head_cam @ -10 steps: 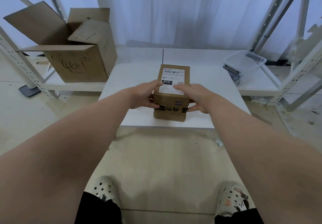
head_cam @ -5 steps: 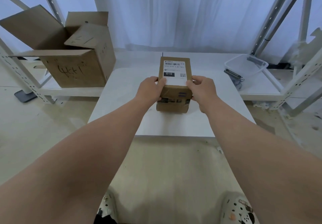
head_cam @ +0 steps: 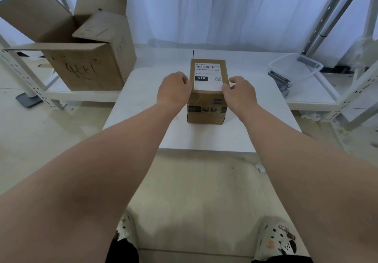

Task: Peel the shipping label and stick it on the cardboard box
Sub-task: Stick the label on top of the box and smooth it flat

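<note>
Head view: the shipping label (head_cam: 207, 76) lies stuck atop the cardboard box (head_cam: 206, 103) on the desk (head_cam: 204, 138), right grip (head_cam: 240, 93) clasping its side, left grip (head_cam: 173, 91) curled alongside, hold uncertain; an unpressed corner could lift.

We cannot read the fine print of the shipping label (head_cam: 207, 76). The fingertips of the left hand (head_cam: 173, 92) and right hand (head_cam: 240, 94) curl out of sight against the cardboard box (head_cam: 204, 117); the contents of the clear bin (head_cam: 306, 72), at right, are blurred.
</note>
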Demonstrator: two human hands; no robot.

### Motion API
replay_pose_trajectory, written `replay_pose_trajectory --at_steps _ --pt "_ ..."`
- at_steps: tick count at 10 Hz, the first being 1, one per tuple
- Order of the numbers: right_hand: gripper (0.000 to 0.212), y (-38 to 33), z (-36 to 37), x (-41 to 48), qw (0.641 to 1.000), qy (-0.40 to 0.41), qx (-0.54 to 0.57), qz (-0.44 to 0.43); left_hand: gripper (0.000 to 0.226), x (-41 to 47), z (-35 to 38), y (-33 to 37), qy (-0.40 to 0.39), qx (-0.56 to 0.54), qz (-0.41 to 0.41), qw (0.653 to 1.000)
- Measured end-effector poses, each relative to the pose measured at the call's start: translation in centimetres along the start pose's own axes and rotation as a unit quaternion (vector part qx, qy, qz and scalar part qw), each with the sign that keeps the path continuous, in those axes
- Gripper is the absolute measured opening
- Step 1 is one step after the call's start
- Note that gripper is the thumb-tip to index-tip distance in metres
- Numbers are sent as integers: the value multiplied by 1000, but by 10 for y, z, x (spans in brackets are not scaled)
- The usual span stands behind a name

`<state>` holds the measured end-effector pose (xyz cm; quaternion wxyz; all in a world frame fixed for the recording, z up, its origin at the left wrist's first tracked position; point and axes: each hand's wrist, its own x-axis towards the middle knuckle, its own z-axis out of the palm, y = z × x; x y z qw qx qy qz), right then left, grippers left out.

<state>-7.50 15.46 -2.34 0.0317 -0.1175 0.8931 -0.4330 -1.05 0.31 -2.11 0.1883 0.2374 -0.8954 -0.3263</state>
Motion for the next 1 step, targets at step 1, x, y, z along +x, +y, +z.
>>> replay_pose_trajectory --at_steps 1 --pt "42 -8 -10 -8 996 9 -76 -43 27 -4 -15 1 6 17 -5 1000"
